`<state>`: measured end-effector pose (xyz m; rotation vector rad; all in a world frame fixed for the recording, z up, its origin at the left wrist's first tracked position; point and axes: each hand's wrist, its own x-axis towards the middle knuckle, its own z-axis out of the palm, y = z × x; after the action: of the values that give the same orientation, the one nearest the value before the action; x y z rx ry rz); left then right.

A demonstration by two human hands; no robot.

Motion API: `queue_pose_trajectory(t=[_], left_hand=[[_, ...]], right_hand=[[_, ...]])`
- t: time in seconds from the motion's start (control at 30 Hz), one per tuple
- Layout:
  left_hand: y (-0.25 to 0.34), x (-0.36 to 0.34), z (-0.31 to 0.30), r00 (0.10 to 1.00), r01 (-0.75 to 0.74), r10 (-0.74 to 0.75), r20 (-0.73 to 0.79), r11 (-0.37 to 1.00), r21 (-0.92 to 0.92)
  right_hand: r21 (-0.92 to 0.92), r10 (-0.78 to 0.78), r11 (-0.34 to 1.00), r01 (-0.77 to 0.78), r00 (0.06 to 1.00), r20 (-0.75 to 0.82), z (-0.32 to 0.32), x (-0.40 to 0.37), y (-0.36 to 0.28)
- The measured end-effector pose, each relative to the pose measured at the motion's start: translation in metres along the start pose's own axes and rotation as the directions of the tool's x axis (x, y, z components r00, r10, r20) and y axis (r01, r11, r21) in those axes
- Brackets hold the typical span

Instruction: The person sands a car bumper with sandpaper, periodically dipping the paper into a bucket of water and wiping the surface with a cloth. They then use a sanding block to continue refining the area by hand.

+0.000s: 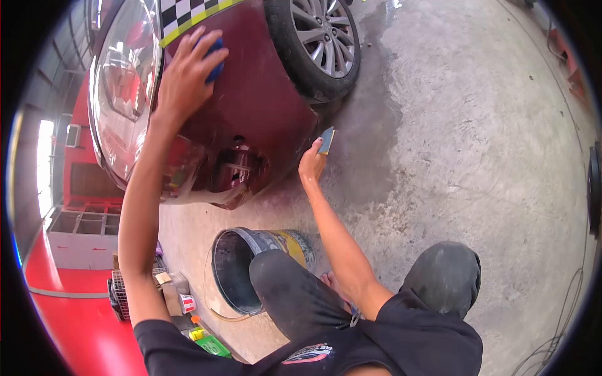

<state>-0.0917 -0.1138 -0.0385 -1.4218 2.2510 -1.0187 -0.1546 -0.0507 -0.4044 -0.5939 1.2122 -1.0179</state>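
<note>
Though L fingers (214,60) nr tape edge (194,23), floor (464,125) roomy.

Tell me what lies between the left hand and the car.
In the head view, a blue pad lies between the left hand and the car, partly hidden under the hand. Whether the hand also touches the car, I cannot tell.

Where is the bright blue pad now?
The pad is upper left in the head view, under the left hand, near the checkered strip on the car.
</note>
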Motion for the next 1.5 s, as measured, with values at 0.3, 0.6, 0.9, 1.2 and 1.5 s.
queue_pose_trajectory(t=[0.3, 0.6, 0.9, 1.2, 1.5], left_hand=[[0.040, 0.019, 0.013, 0.997, 0.020, -0.035, 0.075, 0.982, 0.187], [0.104, -0.049, 0.085, 0.989, -0.143, 0.137, 0.046, 0.978, 0.153], [0.154, -0.077, 0.123, 0.963, -0.264, 0.257, 0.076, 0.958, 0.110], [0.214, -0.119, 0.171, 0.954, -0.292, 0.293, 0.066, 0.956, -0.025], [0.245, -0.123, 0.122, 0.895, 0.017, 0.305, 0.325, 0.705, -0.709]], right_hand=[[0.530, 0.151, 0.844, -0.078, 0.984, -0.095, -0.067, 0.016, -0.002], [0.528, 0.132, 0.844, -0.096, 0.991, -0.030, -0.096, 0.004, -0.007], [0.557, 0.107, 0.825, -0.097, 0.994, 0.014, -0.118, -0.010, -0.062], [0.563, 0.040, 0.825, -0.053, 0.999, 0.034, -0.141, -0.004, -0.078], [0.595, 0.063, 0.803, -0.040, 0.998, -0.019, -0.156, -0.003, -0.094]])
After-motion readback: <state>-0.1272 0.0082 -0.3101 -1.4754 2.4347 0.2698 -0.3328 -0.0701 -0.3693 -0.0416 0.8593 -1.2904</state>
